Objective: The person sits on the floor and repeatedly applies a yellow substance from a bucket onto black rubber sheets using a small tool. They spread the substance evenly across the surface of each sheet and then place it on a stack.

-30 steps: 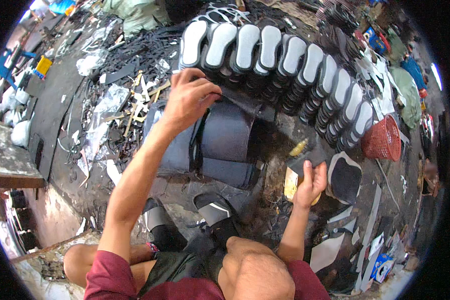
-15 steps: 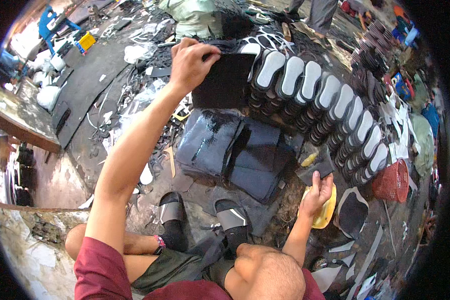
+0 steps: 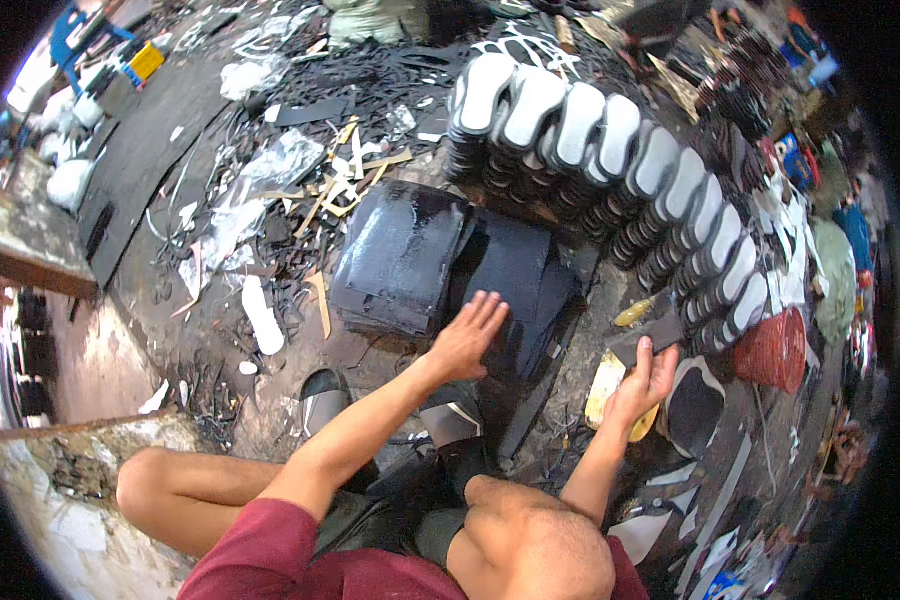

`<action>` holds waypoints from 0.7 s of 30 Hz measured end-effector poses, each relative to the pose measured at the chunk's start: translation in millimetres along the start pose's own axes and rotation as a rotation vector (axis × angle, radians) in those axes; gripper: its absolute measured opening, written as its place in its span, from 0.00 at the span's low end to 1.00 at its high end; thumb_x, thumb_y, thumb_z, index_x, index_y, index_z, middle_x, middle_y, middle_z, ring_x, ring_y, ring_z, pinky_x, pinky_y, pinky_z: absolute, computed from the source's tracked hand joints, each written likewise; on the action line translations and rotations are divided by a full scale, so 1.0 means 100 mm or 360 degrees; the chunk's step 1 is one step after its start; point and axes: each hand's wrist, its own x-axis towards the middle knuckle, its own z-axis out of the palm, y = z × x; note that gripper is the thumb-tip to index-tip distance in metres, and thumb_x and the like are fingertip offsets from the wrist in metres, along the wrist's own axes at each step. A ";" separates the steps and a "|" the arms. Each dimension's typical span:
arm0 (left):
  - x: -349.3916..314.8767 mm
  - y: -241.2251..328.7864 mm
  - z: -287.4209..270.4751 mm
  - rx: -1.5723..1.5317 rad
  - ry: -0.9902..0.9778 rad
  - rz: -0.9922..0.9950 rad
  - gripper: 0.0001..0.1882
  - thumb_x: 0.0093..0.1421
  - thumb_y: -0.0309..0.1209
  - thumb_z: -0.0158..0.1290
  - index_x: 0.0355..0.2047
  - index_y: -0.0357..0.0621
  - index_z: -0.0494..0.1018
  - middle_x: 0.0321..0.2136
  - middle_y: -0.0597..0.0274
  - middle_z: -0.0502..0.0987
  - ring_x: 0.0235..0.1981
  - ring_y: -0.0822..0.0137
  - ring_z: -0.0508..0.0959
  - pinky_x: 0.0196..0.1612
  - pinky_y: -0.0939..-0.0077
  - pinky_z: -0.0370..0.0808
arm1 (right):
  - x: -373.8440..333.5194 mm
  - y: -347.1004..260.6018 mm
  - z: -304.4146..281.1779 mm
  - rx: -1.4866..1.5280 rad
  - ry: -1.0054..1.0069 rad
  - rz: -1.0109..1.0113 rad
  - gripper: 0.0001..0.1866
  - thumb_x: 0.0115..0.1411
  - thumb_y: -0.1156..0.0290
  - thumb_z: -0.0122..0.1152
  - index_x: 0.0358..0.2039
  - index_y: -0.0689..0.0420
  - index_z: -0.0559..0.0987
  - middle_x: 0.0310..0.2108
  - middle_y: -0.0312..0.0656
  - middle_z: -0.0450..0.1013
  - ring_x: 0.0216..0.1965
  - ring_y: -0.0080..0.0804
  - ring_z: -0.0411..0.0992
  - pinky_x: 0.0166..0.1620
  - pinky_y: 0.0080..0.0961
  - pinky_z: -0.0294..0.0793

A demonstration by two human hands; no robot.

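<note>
My left hand (image 3: 470, 337) reaches over the right-hand stack of black sheets (image 3: 510, 250), fingers stretched out and holding nothing; whether it touches the top sheet I cannot tell. Beside that stack, to the left, stands a glossy stack of black sheets (image 3: 395, 255). My right hand (image 3: 642, 392) pinches a small dark flat piece (image 3: 656, 334) between thumb and fingers. Just under that hand sits a yellow container (image 3: 602, 392), partly hidden by it. A smear of yellowish stuff (image 3: 634, 312) shows just beyond the dark piece.
Stacks of sole-shaped pieces with white tops (image 3: 582, 125) curve along the far right side. A red basket (image 3: 773, 350) stands at their near end. Tan and white scraps (image 3: 345, 180) litter the floor beyond the sheets. A blue chair (image 3: 70, 45) stands far left.
My left hand has let go of a black sheet it held up at the far side, and has come back near the right-hand stack. My right hand keeps its dark piece.
</note>
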 end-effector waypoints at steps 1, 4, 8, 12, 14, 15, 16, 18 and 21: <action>0.10 0.00 0.09 0.0084 -0.0194 0.0015 0.63 0.36 0.40 0.75 0.69 0.33 0.53 0.73 0.45 0.51 0.75 0.48 0.48 0.75 0.53 0.48 | 0.03 -0.02 0.01 0.0007 -0.0018 -0.0011 0.13 0.67 0.79 0.57 0.51 0.66 0.74 0.49 0.41 0.76 0.48 0.27 0.72 0.54 0.25 0.68; 0.01 -0.10 0.40 0.0265 -0.0123 0.0130 0.50 0.44 0.35 0.69 0.66 0.35 0.60 0.70 0.49 0.58 0.73 0.51 0.54 0.74 0.57 0.53 | 0.10 0.00 0.08 -0.0092 -0.0172 -0.0185 0.14 0.67 0.79 0.57 0.52 0.66 0.74 0.48 0.41 0.76 0.47 0.26 0.72 0.52 0.23 0.70; -0.25 0.04 0.63 0.0141 0.0023 0.0385 0.24 0.55 0.28 0.56 0.55 0.40 0.74 0.62 0.57 0.72 0.67 0.57 0.67 0.71 0.61 0.63 | 0.30 0.16 0.13 -0.0404 -0.0455 0.0106 0.17 0.68 0.76 0.56 0.56 0.64 0.73 0.48 0.42 0.78 0.45 0.24 0.75 0.49 0.23 0.72; -0.28 0.03 0.65 0.0031 -0.0116 0.0470 0.24 0.57 0.30 0.53 0.56 0.41 0.74 0.63 0.56 0.71 0.68 0.57 0.66 0.71 0.62 0.62 | 0.53 0.40 0.59 -0.1051 -0.0713 -0.0497 0.21 0.64 0.74 0.57 0.58 0.59 0.76 0.48 0.55 0.78 0.51 0.48 0.78 0.54 0.37 0.74; -0.16 0.15 0.48 0.0125 -0.0002 0.0460 0.26 0.58 0.30 0.52 0.58 0.38 0.71 0.64 0.50 0.69 0.68 0.54 0.65 0.70 0.60 0.62 | 0.63 0.46 0.75 -0.1312 -0.0860 -0.0317 0.20 0.63 0.71 0.54 0.56 0.49 0.77 0.46 0.53 0.79 0.47 0.58 0.77 0.49 0.46 0.76; -0.12 0.20 0.44 0.0207 0.0059 0.0415 0.26 0.59 0.30 0.51 0.59 0.37 0.71 0.64 0.48 0.68 0.68 0.52 0.65 0.70 0.59 0.62 | 0.68 0.58 0.79 -0.1464 -0.0920 -0.0297 0.19 0.63 0.70 0.54 0.55 0.46 0.77 0.44 0.52 0.79 0.45 0.56 0.78 0.47 0.47 0.77; -0.12 0.20 0.43 0.0298 0.0121 0.0367 0.27 0.59 0.30 0.51 0.60 0.36 0.70 0.64 0.46 0.67 0.68 0.51 0.64 0.70 0.58 0.61 | 0.67 0.65 0.87 -0.1545 -0.0946 -0.0292 0.20 0.63 0.70 0.53 0.55 0.47 0.77 0.45 0.51 0.80 0.45 0.55 0.78 0.48 0.46 0.77; -0.14 0.22 0.59 0.0299 0.0067 0.0272 0.29 0.58 0.30 0.53 0.60 0.35 0.69 0.64 0.47 0.68 0.68 0.51 0.64 0.70 0.57 0.62 | 0.55 0.92 0.93 -0.1588 -0.0954 -0.0541 0.19 0.63 0.71 0.53 0.54 0.49 0.79 0.44 0.51 0.80 0.44 0.53 0.79 0.47 0.45 0.78; -0.19 0.28 0.74 0.0338 0.0007 0.0210 0.30 0.57 0.30 0.54 0.61 0.34 0.68 0.64 0.47 0.68 0.68 0.51 0.64 0.70 0.56 0.62 | -0.04 1.55 0.85 -0.2009 -0.0923 -0.1302 0.17 0.59 0.71 0.54 0.48 0.49 0.82 0.41 0.49 0.81 0.41 0.54 0.80 0.44 0.44 0.80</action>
